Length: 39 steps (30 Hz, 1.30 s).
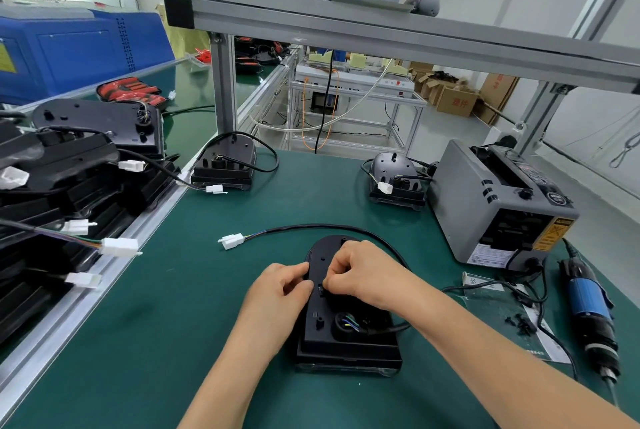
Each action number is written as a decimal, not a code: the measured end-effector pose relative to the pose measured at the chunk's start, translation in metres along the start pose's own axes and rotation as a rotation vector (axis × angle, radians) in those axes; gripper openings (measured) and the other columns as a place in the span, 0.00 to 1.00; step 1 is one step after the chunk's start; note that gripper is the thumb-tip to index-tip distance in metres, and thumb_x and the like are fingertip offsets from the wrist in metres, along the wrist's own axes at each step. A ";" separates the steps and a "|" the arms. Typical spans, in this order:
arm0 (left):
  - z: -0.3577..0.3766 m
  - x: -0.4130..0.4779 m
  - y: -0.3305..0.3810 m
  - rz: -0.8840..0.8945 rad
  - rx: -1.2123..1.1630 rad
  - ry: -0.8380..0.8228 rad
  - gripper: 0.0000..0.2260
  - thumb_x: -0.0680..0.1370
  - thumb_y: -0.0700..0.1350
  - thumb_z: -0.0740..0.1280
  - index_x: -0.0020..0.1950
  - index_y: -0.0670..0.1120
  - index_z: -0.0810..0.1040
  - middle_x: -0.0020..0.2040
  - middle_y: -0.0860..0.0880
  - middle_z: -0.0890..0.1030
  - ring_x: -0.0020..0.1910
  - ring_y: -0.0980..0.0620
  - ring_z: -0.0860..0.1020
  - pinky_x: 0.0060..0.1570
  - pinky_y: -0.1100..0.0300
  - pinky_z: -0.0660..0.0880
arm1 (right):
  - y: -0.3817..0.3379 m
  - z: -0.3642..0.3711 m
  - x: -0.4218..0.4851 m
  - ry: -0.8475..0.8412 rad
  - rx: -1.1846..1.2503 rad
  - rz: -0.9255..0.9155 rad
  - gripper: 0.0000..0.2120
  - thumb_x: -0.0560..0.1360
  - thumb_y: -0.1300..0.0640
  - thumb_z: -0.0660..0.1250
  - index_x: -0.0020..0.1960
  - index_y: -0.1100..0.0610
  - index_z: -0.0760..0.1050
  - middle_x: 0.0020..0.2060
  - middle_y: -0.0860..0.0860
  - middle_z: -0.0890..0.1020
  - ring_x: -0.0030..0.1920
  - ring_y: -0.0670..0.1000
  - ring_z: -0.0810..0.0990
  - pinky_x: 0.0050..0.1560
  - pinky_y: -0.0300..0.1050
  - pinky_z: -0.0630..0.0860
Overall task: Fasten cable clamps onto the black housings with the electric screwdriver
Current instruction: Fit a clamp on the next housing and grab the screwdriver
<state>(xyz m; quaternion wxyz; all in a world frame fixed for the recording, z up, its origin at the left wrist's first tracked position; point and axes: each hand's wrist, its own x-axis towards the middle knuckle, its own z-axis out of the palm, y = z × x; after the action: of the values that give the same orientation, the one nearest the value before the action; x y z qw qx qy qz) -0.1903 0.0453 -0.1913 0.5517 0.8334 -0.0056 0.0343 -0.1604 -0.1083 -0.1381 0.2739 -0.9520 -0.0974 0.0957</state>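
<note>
A black housing lies flat on the green mat in front of me, its black cable looping round to a white connector. Both hands work at the middle of its top face. My left hand has its fingers curled at the housing's left edge. My right hand pinches a small black part, seemingly a cable clamp, against the housing. The electric screwdriver, blue and black, lies on the mat at the right, untouched. Small black screws lie on a sheet beside it.
A grey tape dispenser stands at the right. Two more housings sit at the back of the mat. A pile of housings with white connectors fills the left side beyond an aluminium rail. A frame post rises behind.
</note>
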 end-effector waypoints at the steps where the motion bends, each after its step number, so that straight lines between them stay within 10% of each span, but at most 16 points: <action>1: 0.001 0.000 0.000 0.000 0.003 0.005 0.14 0.77 0.44 0.67 0.62 0.52 0.79 0.44 0.55 0.75 0.42 0.62 0.74 0.41 0.73 0.66 | 0.000 0.001 0.000 0.002 -0.007 -0.001 0.12 0.69 0.54 0.69 0.28 0.48 0.73 0.36 0.46 0.77 0.44 0.41 0.70 0.41 0.40 0.70; 22: 0.013 -0.003 -0.003 0.011 0.023 0.068 0.13 0.72 0.46 0.70 0.56 0.58 0.79 0.45 0.55 0.73 0.46 0.57 0.75 0.47 0.63 0.72 | 0.002 0.005 -0.010 0.070 -0.142 -0.123 0.12 0.73 0.51 0.67 0.34 0.44 0.68 0.43 0.44 0.73 0.53 0.49 0.69 0.55 0.46 0.70; 39: 0.013 0.002 0.001 -0.082 -0.037 0.046 0.12 0.71 0.44 0.71 0.53 0.53 0.77 0.46 0.51 0.75 0.45 0.51 0.76 0.47 0.56 0.74 | 0.020 0.008 -0.031 0.117 0.004 -0.219 0.18 0.75 0.65 0.59 0.53 0.47 0.82 0.48 0.37 0.72 0.56 0.40 0.65 0.56 0.30 0.60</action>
<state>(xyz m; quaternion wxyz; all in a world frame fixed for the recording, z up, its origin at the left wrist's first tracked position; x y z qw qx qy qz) -0.1873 0.0333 -0.1954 0.5679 0.8215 0.0408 0.0306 -0.1891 -0.1285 -0.1512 0.2895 -0.9392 -0.1844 0.0098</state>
